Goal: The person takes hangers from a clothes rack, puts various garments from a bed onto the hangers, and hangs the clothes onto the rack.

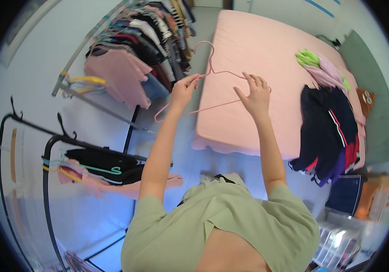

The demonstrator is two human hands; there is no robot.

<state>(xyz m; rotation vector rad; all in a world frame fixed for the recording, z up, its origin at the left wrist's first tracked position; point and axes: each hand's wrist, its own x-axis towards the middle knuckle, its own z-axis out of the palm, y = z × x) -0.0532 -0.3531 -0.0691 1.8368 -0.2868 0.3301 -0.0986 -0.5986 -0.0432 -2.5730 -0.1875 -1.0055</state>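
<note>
A pink clothes hanger [211, 72] is held up in front of me, its hook upward and its bar sloping across between my hands. My left hand [183, 93] pinches the hanger's left shoulder. At the opposite shoulder, my right hand [255, 96] has its fingers stretched out and its thumb held apart; the fingers overlap the hanger, and whether they press on it is hard to see. No garment hangs on the hanger. Behind it lies the corner of a bed with a pink sheet [244, 127].
Clothes, a pink shirt [115, 70] in front, hang on a metal rail [78, 54] at left. A black rack [47, 181] nearer me carries garments and hangers. Dark clothes [323, 131] and a pink-and-green bundle [323, 70] lie on the bed's right. Bags [346, 195] stand at lower right.
</note>
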